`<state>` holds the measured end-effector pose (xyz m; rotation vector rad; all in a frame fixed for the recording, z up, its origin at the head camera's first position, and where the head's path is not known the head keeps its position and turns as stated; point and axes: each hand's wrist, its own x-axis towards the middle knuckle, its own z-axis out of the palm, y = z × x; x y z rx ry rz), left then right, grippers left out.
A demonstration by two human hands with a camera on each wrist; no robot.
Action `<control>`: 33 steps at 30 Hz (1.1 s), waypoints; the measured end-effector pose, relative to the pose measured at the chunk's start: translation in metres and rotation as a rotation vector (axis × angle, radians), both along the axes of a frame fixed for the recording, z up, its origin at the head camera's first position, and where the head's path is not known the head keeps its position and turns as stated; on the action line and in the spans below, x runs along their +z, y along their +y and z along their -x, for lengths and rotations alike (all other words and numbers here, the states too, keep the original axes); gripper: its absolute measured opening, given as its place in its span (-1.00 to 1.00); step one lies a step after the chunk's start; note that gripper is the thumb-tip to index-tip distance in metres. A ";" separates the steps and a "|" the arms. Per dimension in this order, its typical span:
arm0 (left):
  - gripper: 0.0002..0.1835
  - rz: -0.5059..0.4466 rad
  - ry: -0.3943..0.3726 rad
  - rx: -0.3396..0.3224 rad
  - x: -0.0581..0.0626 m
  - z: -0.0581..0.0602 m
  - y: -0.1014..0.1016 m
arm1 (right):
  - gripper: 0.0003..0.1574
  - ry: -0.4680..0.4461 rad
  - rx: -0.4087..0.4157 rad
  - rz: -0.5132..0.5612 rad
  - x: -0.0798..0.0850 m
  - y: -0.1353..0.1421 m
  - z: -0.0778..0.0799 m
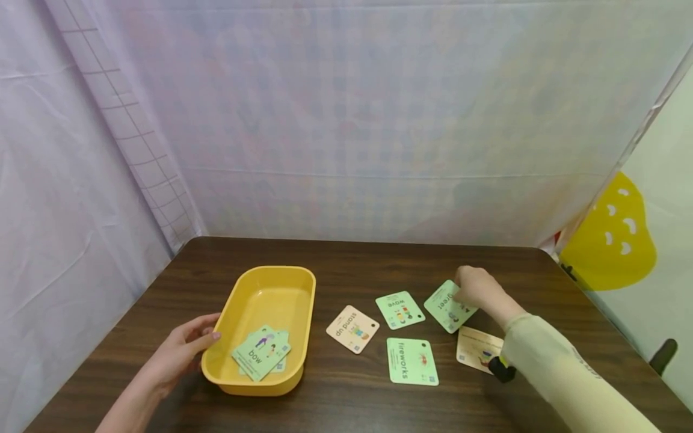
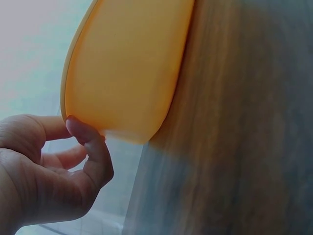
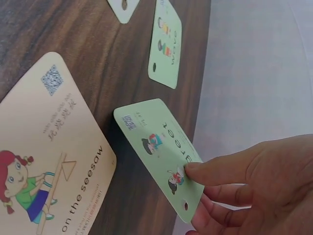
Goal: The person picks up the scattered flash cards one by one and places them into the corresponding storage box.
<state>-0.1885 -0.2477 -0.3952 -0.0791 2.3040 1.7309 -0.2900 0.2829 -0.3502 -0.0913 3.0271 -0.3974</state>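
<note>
My left hand (image 1: 175, 352) grips the rim of a yellow plastic tray (image 1: 310, 313), thumb over the edge and fingers outside. Inside the tray lies a small pile of green flash cards, a "bow" card (image 1: 258, 356) on top. With thumb and fingers, my right hand (image 1: 482, 291) pinches the edge of the green "greet" flash card (image 3: 156, 142), which is tilted in the right wrist view. Close to that hand lies a cream "on the seesaw" card (image 3: 54, 156), partly covered by the wrist in the head view. A green "wave" card (image 1: 399, 310) lies to its left.
Between tray and right hand, a cream "stand up" card (image 1: 346, 325) and a green "fireworks" card (image 1: 412, 373) also lie on the dark wooden table (image 1: 352, 409). A pale curtain (image 1: 379, 120) hangs behind the table's far edge.
</note>
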 end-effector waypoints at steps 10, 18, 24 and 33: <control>-0.32 0.014 0.003 -0.019 0.001 0.000 -0.001 | -0.86 -0.010 0.018 0.014 0.006 0.001 0.000; -0.32 0.012 0.009 -0.036 0.001 0.000 -0.001 | -0.83 -0.040 0.028 0.033 0.012 0.003 -0.001; -0.33 0.022 0.008 -0.029 0.001 0.000 -0.001 | -0.82 -0.061 0.067 0.036 0.016 0.007 -0.001; -0.34 0.017 0.001 -0.031 0.002 -0.002 0.001 | -0.83 -0.083 0.092 0.046 0.018 0.010 0.000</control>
